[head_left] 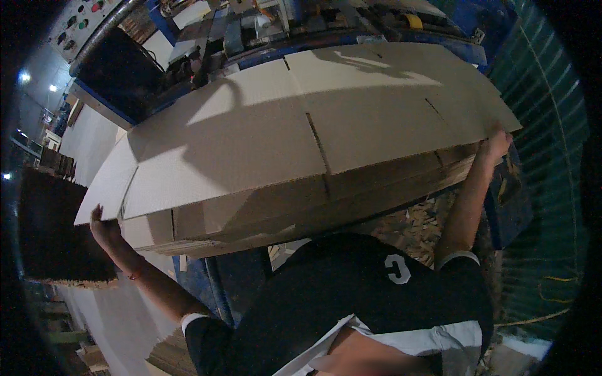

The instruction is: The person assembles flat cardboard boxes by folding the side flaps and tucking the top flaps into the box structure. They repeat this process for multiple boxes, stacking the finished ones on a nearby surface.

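A wide, flat cardboard sheet (251, 144) with slots cut into it stretches across the view, tilted over a stack of similar cardboard sheets (251, 216). My left hand (103, 229) grips its near left corner, thumb on top and the other fingers hidden underneath. At the opposite end, my right hand (497, 143) is closed on the near right corner. The sheet's far edge reaches the machine, and its near edge stands apart from the stack below.
Beyond the sheet is a blue machine (251, 34), with a button panel (81, 25) at the upper left. Green corrugated wall (545, 156) runs along the right. A dark cardboard stack (63, 232) stands left. Cardboard scraps (417, 229) litter the area under the stack.
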`<move>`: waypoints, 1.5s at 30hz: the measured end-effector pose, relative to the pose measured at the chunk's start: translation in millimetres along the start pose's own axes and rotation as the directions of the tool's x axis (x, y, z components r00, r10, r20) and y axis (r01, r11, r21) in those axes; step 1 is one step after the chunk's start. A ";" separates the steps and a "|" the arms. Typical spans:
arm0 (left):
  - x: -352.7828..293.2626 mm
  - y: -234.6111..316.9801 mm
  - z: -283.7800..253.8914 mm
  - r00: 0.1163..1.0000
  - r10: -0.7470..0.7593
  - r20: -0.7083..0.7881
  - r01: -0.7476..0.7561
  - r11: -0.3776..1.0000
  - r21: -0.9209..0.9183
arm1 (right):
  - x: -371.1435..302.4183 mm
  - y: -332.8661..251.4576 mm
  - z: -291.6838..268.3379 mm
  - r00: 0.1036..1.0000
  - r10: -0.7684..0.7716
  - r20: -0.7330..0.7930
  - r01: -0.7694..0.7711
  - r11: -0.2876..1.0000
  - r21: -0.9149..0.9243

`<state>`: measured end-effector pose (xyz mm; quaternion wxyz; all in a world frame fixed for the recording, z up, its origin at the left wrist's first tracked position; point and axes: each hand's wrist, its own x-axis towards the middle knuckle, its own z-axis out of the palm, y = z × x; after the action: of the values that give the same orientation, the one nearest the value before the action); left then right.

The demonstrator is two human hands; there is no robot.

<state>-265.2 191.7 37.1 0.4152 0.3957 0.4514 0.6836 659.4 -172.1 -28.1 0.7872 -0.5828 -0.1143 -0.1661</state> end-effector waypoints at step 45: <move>-95.9 -126.4 376.8 0.393 0.366 0.844 -0.916 0.070 0.396 | -98.6 5.3 203.8 0.272 0.161 0.949 0.876 0.367 -0.314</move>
<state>139.3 243.0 6.9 -0.1109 0.8766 0.3357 0.3266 573.7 36.6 -9.5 0.1063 -0.8074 -0.5757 -0.0728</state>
